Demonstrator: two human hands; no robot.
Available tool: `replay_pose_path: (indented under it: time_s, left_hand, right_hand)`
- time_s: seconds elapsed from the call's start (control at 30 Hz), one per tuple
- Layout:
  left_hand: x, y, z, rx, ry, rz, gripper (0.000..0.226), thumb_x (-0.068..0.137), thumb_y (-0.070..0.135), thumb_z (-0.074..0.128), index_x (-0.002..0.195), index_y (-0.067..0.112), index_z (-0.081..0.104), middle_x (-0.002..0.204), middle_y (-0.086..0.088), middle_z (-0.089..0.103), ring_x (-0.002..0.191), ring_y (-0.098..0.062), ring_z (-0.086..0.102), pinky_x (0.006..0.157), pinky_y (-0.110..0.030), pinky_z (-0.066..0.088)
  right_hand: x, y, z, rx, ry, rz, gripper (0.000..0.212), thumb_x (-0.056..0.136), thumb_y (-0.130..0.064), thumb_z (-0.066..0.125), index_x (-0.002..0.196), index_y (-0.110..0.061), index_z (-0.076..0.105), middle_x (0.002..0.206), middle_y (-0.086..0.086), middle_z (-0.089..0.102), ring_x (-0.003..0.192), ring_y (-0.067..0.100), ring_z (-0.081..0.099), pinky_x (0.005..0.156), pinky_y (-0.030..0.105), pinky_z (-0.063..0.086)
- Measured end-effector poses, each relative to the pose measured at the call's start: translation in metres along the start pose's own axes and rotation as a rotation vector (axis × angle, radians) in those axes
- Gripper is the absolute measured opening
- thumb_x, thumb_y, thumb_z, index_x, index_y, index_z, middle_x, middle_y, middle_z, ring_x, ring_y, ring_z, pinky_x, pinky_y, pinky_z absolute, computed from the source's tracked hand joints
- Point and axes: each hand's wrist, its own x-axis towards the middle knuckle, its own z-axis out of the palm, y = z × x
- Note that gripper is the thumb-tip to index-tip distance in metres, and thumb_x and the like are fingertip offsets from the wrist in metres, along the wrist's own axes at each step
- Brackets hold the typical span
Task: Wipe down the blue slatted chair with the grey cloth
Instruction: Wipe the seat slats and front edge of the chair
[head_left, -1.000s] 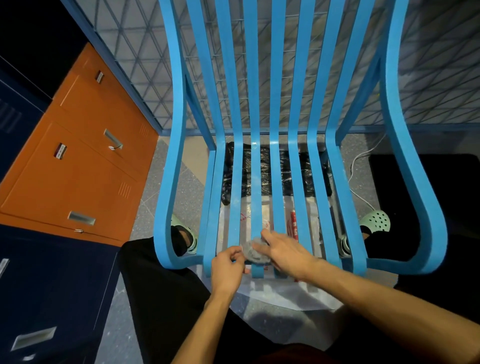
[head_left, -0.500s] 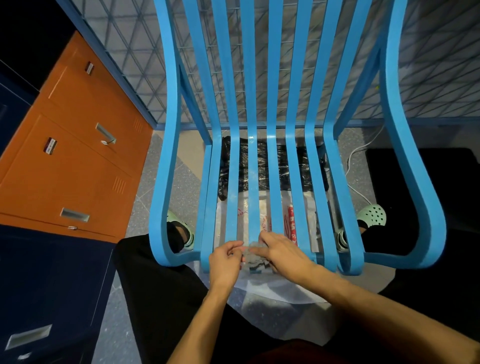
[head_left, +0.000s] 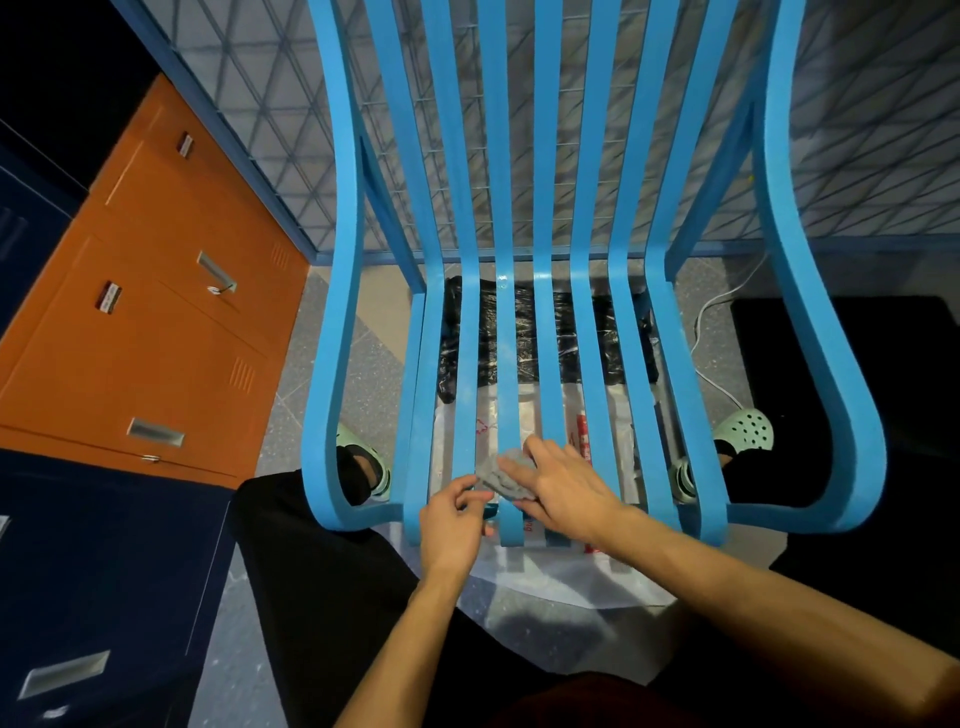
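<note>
The blue slatted chair (head_left: 587, 322) fills the middle of the view, its slats running from the backrest down to the front seat edge. A small crumpled grey cloth (head_left: 501, 475) lies on the front ends of the middle slats. My right hand (head_left: 563, 486) presses down on the cloth with fingers spread over it. My left hand (head_left: 452, 522) pinches the cloth's left edge beside the front tips of the slats.
Orange cabinet drawers (head_left: 156, 312) and dark blue cabinets (head_left: 93, 597) stand at the left. Under the seat lie a black plastic bag (head_left: 550, 338) and a clear plastic bag (head_left: 571, 571). A white cable (head_left: 711, 322) runs on the floor at right. My feet in pale green clogs (head_left: 745, 426) flank the chair.
Both hands stay at the front of the middle slats with the cloth. The cloth has shifted slightly up the slats under my right hand, and the camera has dipped a little.
</note>
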Motion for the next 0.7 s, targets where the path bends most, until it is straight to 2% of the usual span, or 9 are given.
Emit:
replay_pose_path:
  time_s: [0.1,0.2,0.27,0.33,0.43,0.57,0.6,0.7]
  left_hand:
    - [-0.001,0.0,0.003,0.045,0.032,0.0,0.027,0.093,0.003,0.054,0.115,0.01,0.068,0.095,-0.004,0.073,0.063,-0.009,0.069,0.055,-0.021,0.056]
    - [-0.004,0.001,0.003,0.105,0.028,0.033,0.029,0.092,0.005,0.055,0.117,0.012,0.069,0.094,0.001,0.072,0.077,-0.01,0.07,0.072,-0.03,0.06]
    - [-0.006,0.004,0.003,0.119,0.023,0.045,0.032,0.092,0.006,0.054,0.121,0.013,0.066,0.095,0.001,0.072,0.081,-0.008,0.069,0.076,-0.03,0.06]
    - [-0.006,0.006,0.005,0.112,0.008,0.035,0.036,0.093,0.007,0.053,0.127,0.013,0.064,0.098,-0.002,0.072,0.081,-0.008,0.067,0.074,-0.027,0.059]
    - [-0.011,0.01,0.01,0.078,-0.021,0.027,0.04,0.093,0.007,0.052,0.131,0.015,0.061,0.091,-0.001,0.072,0.07,-0.008,0.063,0.063,-0.022,0.054]
    - [-0.012,0.021,0.02,0.014,-0.028,-0.012,0.044,0.095,0.009,0.05,0.138,0.018,0.05,0.095,-0.001,0.066,0.076,-0.006,0.058,0.071,-0.022,0.048]
    - [-0.011,0.023,0.023,0.008,-0.03,-0.017,0.042,0.095,0.008,0.05,0.136,0.017,0.052,0.099,-0.003,0.067,0.081,-0.008,0.06,0.076,-0.024,0.048]
    - [-0.008,0.029,0.028,0.004,-0.034,-0.024,0.04,0.094,0.004,0.051,0.134,0.011,0.053,0.112,-0.014,0.067,0.104,-0.028,0.064,0.09,-0.034,0.05]
  right_hand:
    - [-0.019,-0.007,0.008,-0.086,0.002,-0.063,0.06,0.084,-0.024,0.069,0.14,-0.021,0.048,0.116,0.014,0.053,0.102,0.03,0.053,0.083,0.04,0.046]
    - [-0.022,-0.008,0.009,-0.113,0.037,-0.082,0.062,0.083,-0.016,0.068,0.141,-0.02,0.047,0.115,0.015,0.054,0.104,0.032,0.052,0.087,0.043,0.047]
    - [-0.019,-0.008,0.005,-0.112,0.033,-0.062,0.065,0.084,-0.01,0.066,0.144,-0.02,0.044,0.118,0.016,0.052,0.108,0.034,0.051,0.089,0.044,0.045]
    - [-0.014,-0.008,0.001,-0.122,0.031,-0.028,0.069,0.085,-0.003,0.062,0.147,-0.023,0.039,0.122,0.016,0.049,0.111,0.034,0.048,0.091,0.044,0.043]
    - [-0.006,-0.006,-0.001,-0.128,0.013,-0.016,0.072,0.088,-0.002,0.06,0.15,-0.026,0.033,0.126,0.015,0.048,0.115,0.033,0.045,0.091,0.043,0.041]
    - [0.005,0.006,-0.002,-0.171,-0.009,-0.08,0.076,0.078,0.0,0.072,0.145,-0.023,0.044,0.114,0.013,0.054,0.106,0.03,0.05,0.08,0.04,0.047]
    - [0.005,0.008,-0.003,-0.174,-0.03,-0.102,0.076,0.079,0.001,0.071,0.145,-0.023,0.044,0.113,0.012,0.054,0.106,0.029,0.049,0.08,0.039,0.046]
    - [0.011,0.014,-0.006,-0.133,-0.04,-0.129,0.07,0.088,-0.004,0.065,0.148,-0.026,0.038,0.117,0.01,0.052,0.107,0.027,0.047,0.083,0.036,0.043]
